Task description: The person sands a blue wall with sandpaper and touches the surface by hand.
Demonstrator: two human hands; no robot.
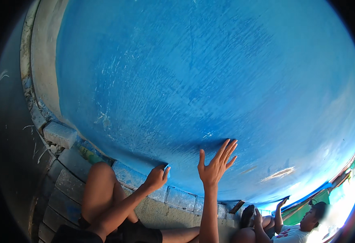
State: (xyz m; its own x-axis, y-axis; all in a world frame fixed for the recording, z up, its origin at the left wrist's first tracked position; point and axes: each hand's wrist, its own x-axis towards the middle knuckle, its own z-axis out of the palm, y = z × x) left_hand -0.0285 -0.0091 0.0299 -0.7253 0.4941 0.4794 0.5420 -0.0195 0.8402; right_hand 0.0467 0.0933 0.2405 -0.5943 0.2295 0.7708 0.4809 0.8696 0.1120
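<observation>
In front of me rises a large blue painted wall, streaked with fine scratches and pale scuffs. My left hand is closed around a small flat blue piece close to the wall's lower part; its kind is hard to make out, as my fingers cover most of it. To the right, my right hand is raised with fingers spread and nothing in it. Its fingertips reach the wall surface or come very near it; I cannot tell which.
Grey paving blocks run along the wall's foot, with a loose block at the left. My bent knee is beside my left arm. At the lower right sits another person, one hand raised to the wall with a dark flat thing.
</observation>
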